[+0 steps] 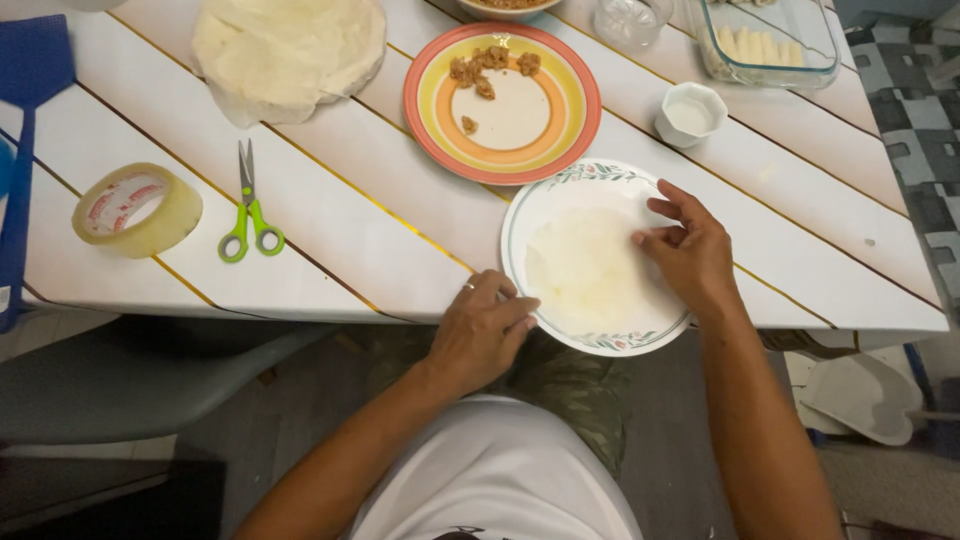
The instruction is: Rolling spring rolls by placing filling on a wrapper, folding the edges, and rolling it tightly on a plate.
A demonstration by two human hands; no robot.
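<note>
A white plate with a floral rim (575, 182) sits at the table's near edge, overhanging it a little. A thin translucent wrapper sheet (585, 270) lies flat in it. My left hand (482, 330) rests on the plate's near-left rim, fingers curled, a ring on one finger. My right hand (690, 250) lies on the right side of the wrapper, fingertips pressing its edge. Just beyond stands an orange and yellow striped plate (430, 100) with bits of brown filling (487, 68).
A stack of pale wrappers (285, 50) lies at the back left. Green-handled scissors (250, 215) and a roll of tape (137, 210) are on the left. A small white cup (690, 115), a glass (630, 20) and a glass dish (770, 40) stand at the back right.
</note>
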